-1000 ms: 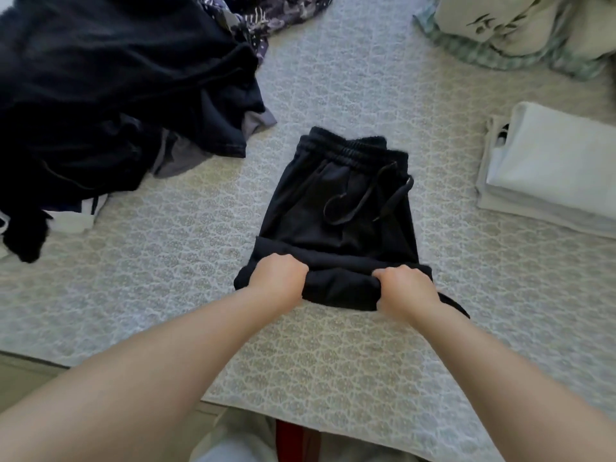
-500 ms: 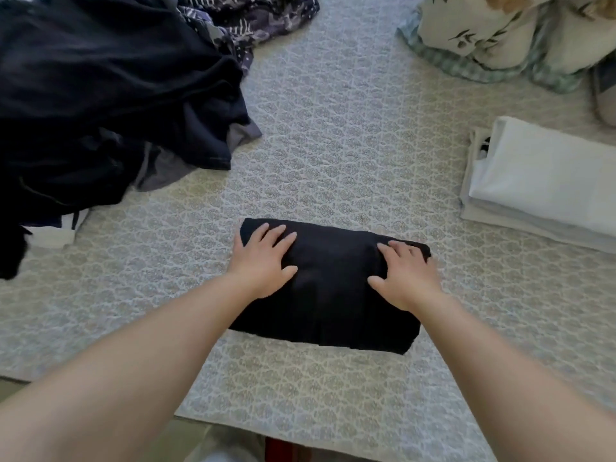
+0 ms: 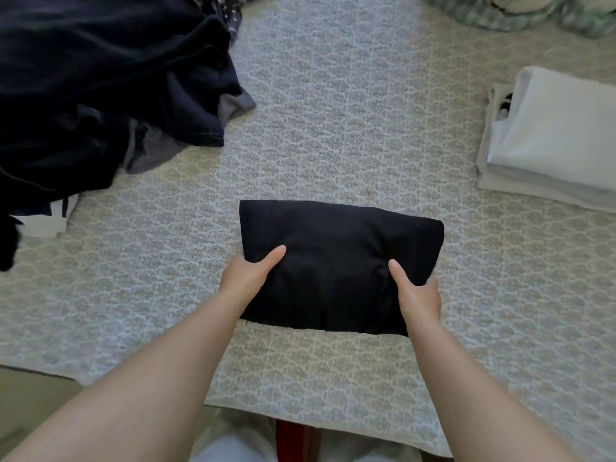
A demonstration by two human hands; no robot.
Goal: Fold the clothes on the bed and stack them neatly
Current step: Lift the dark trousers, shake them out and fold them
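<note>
Gripping a folded black garment (image 3: pixel 340 258) at its two near sides, a person's left hand (image 3: pixel 248 278) and right hand (image 3: pixel 415 293) clamp it with thumbs on top, fingers hidden beneath, at the middle of the patterned bedspread (image 3: pixel 333 128); a heap of dark unfolded clothes (image 3: pixel 100 88) lies far left, a stack of folded white laundry (image 3: pixel 553 138) far right

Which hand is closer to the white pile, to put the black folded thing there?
The right hand. It grips the black bundle on the side nearer the white stack, at the bed's right. The left hand grips the far side, though both would likely carry it.
</note>
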